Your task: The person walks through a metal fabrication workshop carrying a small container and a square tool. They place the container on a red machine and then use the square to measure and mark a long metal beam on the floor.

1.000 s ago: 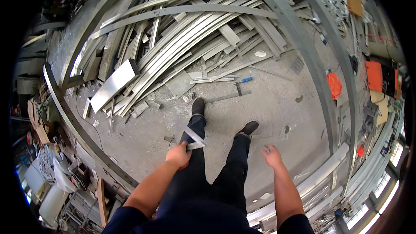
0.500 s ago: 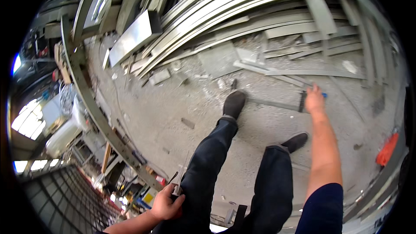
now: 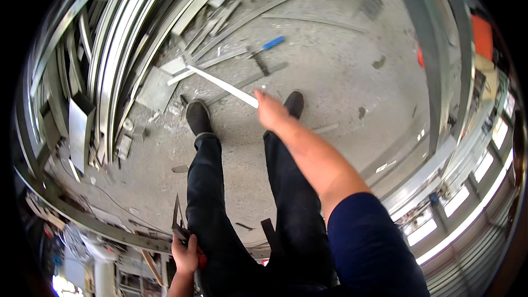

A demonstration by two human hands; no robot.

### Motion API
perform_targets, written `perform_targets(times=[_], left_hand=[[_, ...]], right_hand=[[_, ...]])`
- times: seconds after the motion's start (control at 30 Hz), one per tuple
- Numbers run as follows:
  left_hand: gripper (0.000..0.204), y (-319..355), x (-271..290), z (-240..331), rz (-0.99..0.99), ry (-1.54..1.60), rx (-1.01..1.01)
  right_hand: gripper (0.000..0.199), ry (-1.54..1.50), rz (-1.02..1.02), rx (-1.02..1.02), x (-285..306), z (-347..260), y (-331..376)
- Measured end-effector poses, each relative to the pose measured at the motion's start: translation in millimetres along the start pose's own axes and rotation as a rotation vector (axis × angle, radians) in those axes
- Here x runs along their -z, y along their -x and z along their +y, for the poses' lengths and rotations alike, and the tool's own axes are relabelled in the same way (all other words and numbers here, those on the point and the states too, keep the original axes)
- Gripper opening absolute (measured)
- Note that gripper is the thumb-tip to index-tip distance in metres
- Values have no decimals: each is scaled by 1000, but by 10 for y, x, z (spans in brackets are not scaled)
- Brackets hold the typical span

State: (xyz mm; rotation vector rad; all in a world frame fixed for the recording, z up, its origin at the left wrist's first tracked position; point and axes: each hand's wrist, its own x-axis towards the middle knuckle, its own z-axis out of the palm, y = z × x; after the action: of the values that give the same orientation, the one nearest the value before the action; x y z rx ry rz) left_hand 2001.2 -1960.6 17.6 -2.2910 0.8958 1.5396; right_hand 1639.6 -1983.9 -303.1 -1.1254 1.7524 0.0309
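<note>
Right hand (image 3: 270, 111) now lifts strip (image 3: 223, 85) off concrete floor (image 3: 341, 71).

No packages, labels, signs or screens can be told apart here; the small clutter along the lower left edge of the floor (image 3: 341, 77) is too blurred to identify.
</note>
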Motion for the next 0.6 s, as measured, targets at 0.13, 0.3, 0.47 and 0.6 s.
perform_targets(times=[0.13,0.3,0.47,0.6], left_hand=[[17,-84,47,131,-35,-327,-253],[23,16,-11,572,-57,-516,-277],[34,238,-22,782,-17,-823,-340],[41,447,6,988,-3,-1071,-384]], right_hand=[[21,-477,-185,-292,-140,234,1077],[15,-1440,-118,-795,-54,420,2485],[36,-916,466,-731,-183,680,3702],[41,-1098,522,-816,-191,812,4481]])
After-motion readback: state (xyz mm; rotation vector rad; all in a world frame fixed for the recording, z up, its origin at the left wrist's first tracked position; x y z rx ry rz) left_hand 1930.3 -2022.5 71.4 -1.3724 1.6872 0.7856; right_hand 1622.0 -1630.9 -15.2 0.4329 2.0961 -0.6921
